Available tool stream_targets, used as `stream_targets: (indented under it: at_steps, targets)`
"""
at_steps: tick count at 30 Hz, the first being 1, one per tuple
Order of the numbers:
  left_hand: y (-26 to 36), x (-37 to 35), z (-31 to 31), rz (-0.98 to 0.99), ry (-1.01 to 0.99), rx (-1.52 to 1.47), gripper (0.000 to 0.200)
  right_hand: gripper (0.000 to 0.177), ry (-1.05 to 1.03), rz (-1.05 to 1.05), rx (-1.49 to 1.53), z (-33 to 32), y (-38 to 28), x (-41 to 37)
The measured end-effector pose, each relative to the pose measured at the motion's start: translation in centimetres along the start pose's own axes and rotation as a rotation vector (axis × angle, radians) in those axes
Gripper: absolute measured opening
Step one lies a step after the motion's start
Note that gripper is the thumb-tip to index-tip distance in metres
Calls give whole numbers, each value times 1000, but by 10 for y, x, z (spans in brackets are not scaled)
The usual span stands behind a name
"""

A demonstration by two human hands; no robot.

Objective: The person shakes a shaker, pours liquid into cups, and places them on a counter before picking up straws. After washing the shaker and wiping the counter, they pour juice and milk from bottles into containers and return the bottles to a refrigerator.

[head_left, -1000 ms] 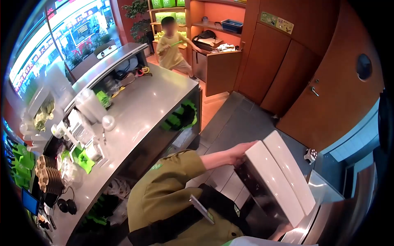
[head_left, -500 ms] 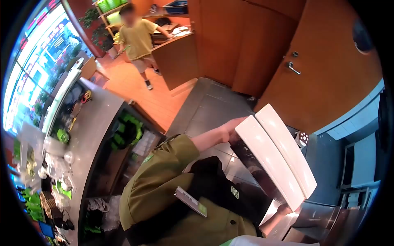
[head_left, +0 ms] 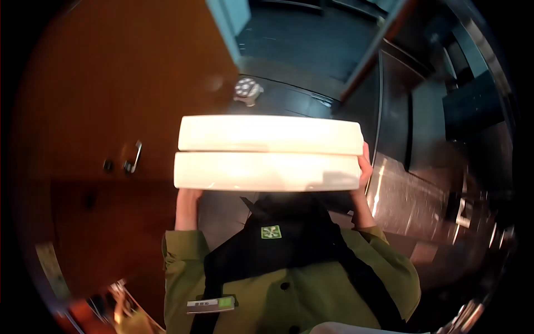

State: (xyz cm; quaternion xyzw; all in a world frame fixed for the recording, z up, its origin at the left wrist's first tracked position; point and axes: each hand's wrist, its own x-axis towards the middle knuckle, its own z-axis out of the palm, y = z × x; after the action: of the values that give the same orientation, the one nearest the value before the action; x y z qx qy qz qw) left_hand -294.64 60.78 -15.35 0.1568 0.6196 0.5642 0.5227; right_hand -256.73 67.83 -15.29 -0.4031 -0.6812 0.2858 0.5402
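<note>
Two long, glossy white rectangular dishes lie edge to edge in front of my chest. They are held level, and their undersides are hidden. My left hand supports the left end from below, with its fingers hidden behind the nearer dish. At the opposite end, my right hand grips the edge with its fingers wrapped around the side.
A brown wooden door with a metal handle stands on the left. Ahead, dark floor continues through a doorway. A round object with holes is on the floor beyond the dishes. Shiny metal surfaces are at right.
My view has turned right, away from the counter and the person in yellow, toward the doorway. The dishes have come to the middle of the view, still in both hands.
</note>
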Motion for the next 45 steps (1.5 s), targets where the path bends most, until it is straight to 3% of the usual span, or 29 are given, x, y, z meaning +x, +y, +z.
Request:
stream_targets:
  at_steps: [2, 4, 5, 8, 14, 20, 21, 22, 24, 26, 30, 34, 38, 40, 45]
  targets:
    - [18, 80, 26, -105, -32, 83, 45, 29, 175, 122, 17, 16, 13, 27]
    - [40, 150, 71, -124, -40, 143, 43, 27, 196, 39, -58, 16, 51, 62]
    - [50, 183, 93, -122, -47, 165, 43, 21, 301, 91, 12, 19, 71, 83]
    - [72, 259, 143, -52, -217, 251, 45, 24, 315, 13, -131, 16, 115, 135]
    - [154, 417, 290, -11, -384, 43, 43, 27, 307, 20, -128, -8, 184, 333]
    - [212, 586, 424, -13, -534, 63, 51, 26, 326, -43, -139, -11, 327, 516]
    - [213, 608, 473, 29, -437, 113, 45, 25, 335, -45, -124, -31, 363, 551]
    - [221, 628, 501, 27, -499, 92, 45, 25, 345, -52, -114, -36, 386, 579]
    - [240, 682, 554, -119, -445, -11, 45, 22, 384, -71, -162, -47, 433, 635]
    - [251, 748, 619, 16, -616, 83, 44, 19, 431, 24, -173, -62, 462, 688]
    - [291, 838, 778, -100, -619, 188, 42, 12, 574, 68, -228, -112, 530, 780]
    - [288, 942, 961, -275, -901, 246, 42, 9, 775, 129, -297, -178, 593, 859]
    - [285, 973, 1161, -79, -1217, 318, 41, 8, 903, 81, -384, -261, 675, 935]
    - [269, 1009, 1255, -108, -1109, 321, 41, 9, 974, 87, -438, -306, 717, 976]
    - [287, 1007, 1485, -311, -1152, 561, 39, 9, 1129, 149, -518, -426, 787, 1065]
